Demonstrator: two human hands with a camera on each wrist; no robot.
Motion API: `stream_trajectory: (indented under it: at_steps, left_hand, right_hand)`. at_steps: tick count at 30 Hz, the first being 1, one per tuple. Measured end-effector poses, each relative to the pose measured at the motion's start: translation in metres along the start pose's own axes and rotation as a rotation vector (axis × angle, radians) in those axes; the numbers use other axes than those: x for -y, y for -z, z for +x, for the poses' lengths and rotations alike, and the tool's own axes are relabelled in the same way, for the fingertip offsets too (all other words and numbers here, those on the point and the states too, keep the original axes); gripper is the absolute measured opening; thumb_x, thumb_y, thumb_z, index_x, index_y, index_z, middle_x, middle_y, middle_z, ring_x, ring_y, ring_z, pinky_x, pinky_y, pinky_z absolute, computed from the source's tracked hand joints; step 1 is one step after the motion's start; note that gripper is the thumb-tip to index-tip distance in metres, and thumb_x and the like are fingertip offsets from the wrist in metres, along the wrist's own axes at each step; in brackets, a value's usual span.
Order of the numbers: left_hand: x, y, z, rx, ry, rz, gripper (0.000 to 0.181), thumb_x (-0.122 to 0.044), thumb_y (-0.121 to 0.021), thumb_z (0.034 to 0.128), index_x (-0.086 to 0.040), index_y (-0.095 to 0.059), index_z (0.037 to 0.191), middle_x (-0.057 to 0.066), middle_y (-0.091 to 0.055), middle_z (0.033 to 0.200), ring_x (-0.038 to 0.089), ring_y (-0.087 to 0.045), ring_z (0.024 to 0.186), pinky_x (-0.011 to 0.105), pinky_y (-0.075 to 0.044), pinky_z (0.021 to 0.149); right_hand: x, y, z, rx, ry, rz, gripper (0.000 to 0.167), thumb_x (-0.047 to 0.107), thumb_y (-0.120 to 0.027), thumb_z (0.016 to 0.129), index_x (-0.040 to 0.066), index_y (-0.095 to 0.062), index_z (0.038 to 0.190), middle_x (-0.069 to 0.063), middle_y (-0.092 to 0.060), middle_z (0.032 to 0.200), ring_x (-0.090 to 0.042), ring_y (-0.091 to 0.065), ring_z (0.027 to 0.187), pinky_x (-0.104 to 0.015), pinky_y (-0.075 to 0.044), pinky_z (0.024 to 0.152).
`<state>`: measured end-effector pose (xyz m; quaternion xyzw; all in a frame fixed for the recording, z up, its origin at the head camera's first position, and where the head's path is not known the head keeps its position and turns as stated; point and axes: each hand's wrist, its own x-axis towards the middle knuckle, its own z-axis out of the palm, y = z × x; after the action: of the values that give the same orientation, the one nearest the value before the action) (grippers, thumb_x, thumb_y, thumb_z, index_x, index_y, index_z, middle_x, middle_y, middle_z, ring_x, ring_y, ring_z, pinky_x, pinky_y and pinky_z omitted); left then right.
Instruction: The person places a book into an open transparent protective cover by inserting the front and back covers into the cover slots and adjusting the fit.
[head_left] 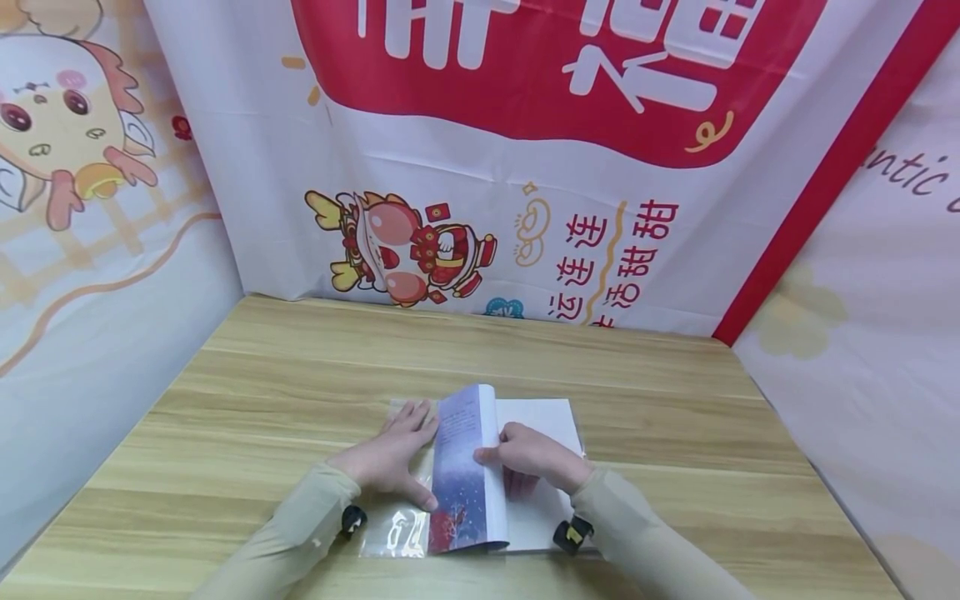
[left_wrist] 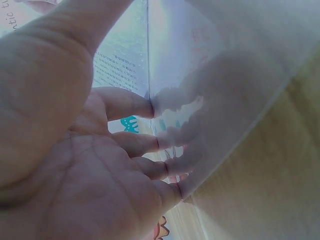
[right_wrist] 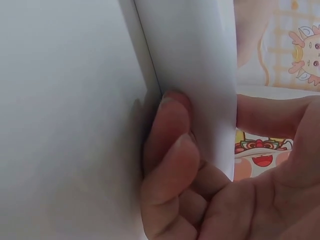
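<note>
A printed blue cover (head_left: pixel 459 467) with a snowy scene stands folded back from the white page (head_left: pixel 538 410) of a thin book. My right hand (head_left: pixel 534 454) pinches the cover, its thumb on the printed side. In the right wrist view, curled fingers (right_wrist: pixel 172 160) lie behind the cover's white inner side (right_wrist: pixel 195 45). Clear plastic film (head_left: pixel 393 533) extends left of the cover. On that film rests my left hand (head_left: pixel 393 460), fingers spread. The left wrist view shows its fingertips against the shiny film (left_wrist: pixel 240 100), beside small printed text.
The book lies near the front of a wood-grain table (head_left: pixel 300 375). A printed cloth (head_left: pixel 450 167) hangs behind, and more patterned cloth (head_left: pixel 97 275) covers the left side. Each wrist carries a small black device (head_left: pixel 352 520).
</note>
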<state>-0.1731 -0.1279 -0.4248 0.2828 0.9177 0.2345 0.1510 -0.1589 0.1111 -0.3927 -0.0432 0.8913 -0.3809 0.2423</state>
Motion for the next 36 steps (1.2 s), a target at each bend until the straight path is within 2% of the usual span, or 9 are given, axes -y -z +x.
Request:
stream_trajectory:
  at_steps: [11,16,19,24,30,36]
  left_hand:
    - [0.0,0.001,-0.001,0.003,-0.011,-0.003,0.125,-0.05,-0.089,0.0577,0.006,-0.027,0.15,0.026,-0.003,0.158,0.042,0.003,0.145,0.056,-0.001,0.114]
    - [0.0,0.002,-0.001,0.002,-0.012,-0.001,0.125,-0.051,-0.089,0.0575,0.006,-0.027,0.15,0.026,-0.003,0.158,0.041,0.004,0.145,0.056,0.0,0.114]
    - [0.0,0.002,0.0,0.001,-0.015,-0.007,0.126,-0.052,-0.089,0.0574,0.006,-0.027,0.15,0.025,-0.003,0.158,0.041,0.004,0.145,0.056,0.0,0.114]
    - [0.0,0.002,0.001,0.005,-0.013,-0.012,0.127,-0.054,-0.088,0.0569,0.005,-0.026,0.151,0.023,-0.002,0.159,0.039,0.005,0.145,0.055,0.001,0.115]
    - [-0.002,0.003,-0.001,0.003,-0.008,-0.005,0.127,-0.053,-0.088,0.0571,0.005,-0.026,0.151,0.023,-0.002,0.159,0.039,0.004,0.145,0.055,0.0,0.115]
    - [-0.001,0.002,-0.002,0.003,-0.008,-0.015,0.127,-0.052,-0.088,0.0567,0.005,-0.026,0.151,0.024,-0.003,0.159,0.04,0.004,0.145,0.055,0.0,0.114]
  right_hand:
    - [0.004,-0.007,-0.003,-0.087,0.026,-0.057,0.031,0.029,-0.069,0.089,0.001,-0.055,0.09,-0.012,-0.059,0.07,-0.023,-0.057,0.054,-0.032,-0.047,0.044]
    - [0.004,-0.008,-0.005,-0.087,0.044,-0.051,0.032,0.03,-0.068,0.09,0.001,-0.055,0.09,-0.012,-0.059,0.071,-0.022,-0.057,0.055,-0.032,-0.046,0.044]
    - [0.001,-0.006,-0.009,-0.087,0.057,-0.038,0.036,0.037,-0.067,0.09,0.003,-0.055,0.089,-0.01,-0.059,0.07,-0.02,-0.055,0.055,-0.031,-0.044,0.045]
    - [-0.008,-0.005,-0.014,-0.054,0.075,0.039,0.043,0.046,-0.064,0.092,0.005,-0.055,0.088,-0.008,-0.062,0.067,-0.018,-0.055,0.054,-0.029,-0.043,0.047]
    - [-0.014,-0.006,-0.016,-0.028,0.057,0.093,0.047,0.046,-0.068,0.09,0.003,-0.055,0.102,-0.009,-0.063,0.071,-0.02,-0.059,0.058,-0.031,-0.048,0.053]
    - [-0.015,-0.009,-0.013,-0.047,0.047,0.148,0.064,0.042,-0.072,0.087,-0.003,-0.047,0.126,-0.01,-0.061,0.077,-0.021,-0.059,0.057,-0.032,-0.049,0.053]
